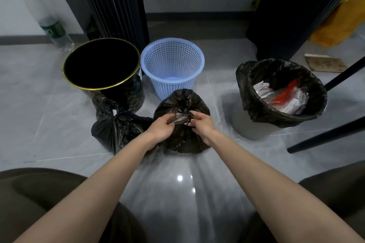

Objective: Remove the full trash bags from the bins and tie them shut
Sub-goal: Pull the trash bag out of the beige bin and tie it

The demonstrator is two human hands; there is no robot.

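At the centre of the frame our left hand (161,127) and right hand (201,122) meet over the gathered neck of the black trash bag (181,136), which sits on the grey floor (59,144) just in front of the blue basket (171,65). Both hands are pinched narrow on the twisted plastic, one on each side of the knot, so the neck runs left to right between them and the bag's bulk hangs below and slightly beyond our wrists. Both forearms reach forward from the lower corners and converge, wrists bent down; neither hand is clearly nearer. We judge the knot is being drawn tight, and pulling the two ends apart along that line is what it calls for. A tied bag (116,128) lies just left, by the black bin (102,65) with the gold rim. At right, well apart, the lined bin (280,94) holds paper waste, its bag not yet lifted out.
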